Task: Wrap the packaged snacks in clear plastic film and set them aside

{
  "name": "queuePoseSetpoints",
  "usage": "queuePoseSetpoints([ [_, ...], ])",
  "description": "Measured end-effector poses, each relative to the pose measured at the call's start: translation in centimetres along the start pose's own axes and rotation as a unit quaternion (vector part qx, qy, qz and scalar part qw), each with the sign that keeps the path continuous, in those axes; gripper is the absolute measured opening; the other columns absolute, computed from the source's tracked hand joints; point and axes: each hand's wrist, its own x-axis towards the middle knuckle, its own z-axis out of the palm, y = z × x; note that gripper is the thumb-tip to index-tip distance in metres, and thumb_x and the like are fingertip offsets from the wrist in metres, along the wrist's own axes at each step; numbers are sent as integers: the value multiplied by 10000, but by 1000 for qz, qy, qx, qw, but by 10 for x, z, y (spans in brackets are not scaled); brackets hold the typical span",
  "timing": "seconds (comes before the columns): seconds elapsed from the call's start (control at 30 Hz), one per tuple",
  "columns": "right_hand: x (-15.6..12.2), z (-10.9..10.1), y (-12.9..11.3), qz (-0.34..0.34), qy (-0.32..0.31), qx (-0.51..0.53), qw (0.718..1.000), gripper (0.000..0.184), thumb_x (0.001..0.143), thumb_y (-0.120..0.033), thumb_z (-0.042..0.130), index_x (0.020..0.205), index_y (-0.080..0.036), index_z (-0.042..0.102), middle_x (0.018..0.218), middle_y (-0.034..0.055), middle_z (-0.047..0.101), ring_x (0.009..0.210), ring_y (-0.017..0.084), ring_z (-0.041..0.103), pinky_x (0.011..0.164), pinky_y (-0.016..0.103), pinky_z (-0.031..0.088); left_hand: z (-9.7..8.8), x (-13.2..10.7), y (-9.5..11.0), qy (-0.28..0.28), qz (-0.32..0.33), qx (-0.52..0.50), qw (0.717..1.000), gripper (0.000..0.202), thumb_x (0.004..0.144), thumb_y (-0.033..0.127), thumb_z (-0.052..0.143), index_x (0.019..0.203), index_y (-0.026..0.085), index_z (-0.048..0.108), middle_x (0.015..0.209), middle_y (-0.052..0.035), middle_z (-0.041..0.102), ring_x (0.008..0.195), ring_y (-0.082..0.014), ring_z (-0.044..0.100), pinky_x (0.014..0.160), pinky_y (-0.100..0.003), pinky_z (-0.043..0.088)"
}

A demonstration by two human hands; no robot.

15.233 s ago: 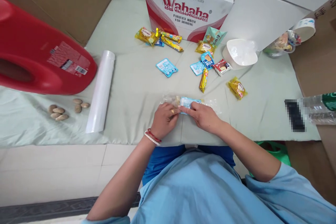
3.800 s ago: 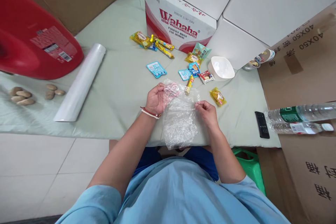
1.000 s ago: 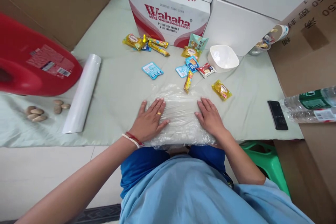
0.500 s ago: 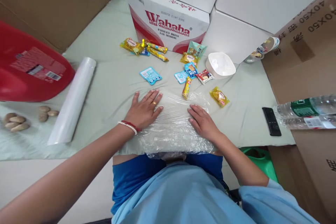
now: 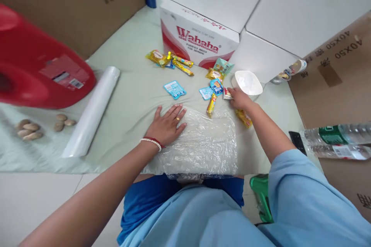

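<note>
My left hand [image 5: 166, 125] lies flat with fingers spread on the left edge of a crinkled sheet of clear plastic film [image 5: 205, 142]. The film covers the table's front middle, and its near end hangs over the edge. My right hand [image 5: 240, 99] reaches past the film, its fingers closed on a small red and white snack packet [image 5: 227, 93]. Beside that packet lie blue snack packets [image 5: 216, 87] and a yellow wrapped stick [image 5: 211, 105]. A yellow snack packet [image 5: 244, 118] is partly hidden under my right forearm. Just behind the hand stands a white bowl [image 5: 247, 83].
A white plastic roll [image 5: 91, 112], a red jug [image 5: 43, 58] and several brown stone-like lumps [image 5: 30, 129] are on the left. White boxes [image 5: 199, 34] stand at the back, with more snacks before them. Plastic bottles [image 5: 336, 135] and a black phone [image 5: 297, 141] lie right.
My right hand has left the film and moved forward and right to the red and white packet. My left hand stays on the film. The view has shifted slightly.
</note>
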Motion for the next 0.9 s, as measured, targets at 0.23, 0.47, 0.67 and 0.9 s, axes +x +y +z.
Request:
queuePoseSetpoints([
  [0.23,-63,-25,-3,52,147,193,969,535,912,-441,644,1370,-168,681,990,97,747,781,225,616,759,359,517,-1,-1,2,6,-3,-32,999,607,1097,492,289,1656,262,353,1762,-55,268,1630,-276,265,1326,-658,6],
  [0.47,-146,-22,-99,-154,124,315,928,513,933,-379,726,1430,-282,641,1145,67,731,863,203,667,856,391,587,-1,-1,0,-2,3,-29,1000,618,1102,499,263,1668,257,322,1770,-70,239,1638,-280,242,1319,-672,12],
  [0.67,-149,23,-140,-171,52,249,952,615,928,-303,731,1519,-268,562,1564,156,527,1387,336,574,1113,527,535,-4,-1,3,0,-3,-25,1000,620,1099,500,274,1670,262,320,1766,-76,256,1633,-291,256,1317,-673,31],
  [0.9,-161,30,-117,-144,136,308,931,423,1000,-377,673,1412,-292,634,1324,120,687,1216,300,645,1061,542,551,-4,-2,3,4,-1,-27,1000,613,1099,491,287,1657,244,344,1767,-76,243,1633,-261,253,1323,-664,3],
])
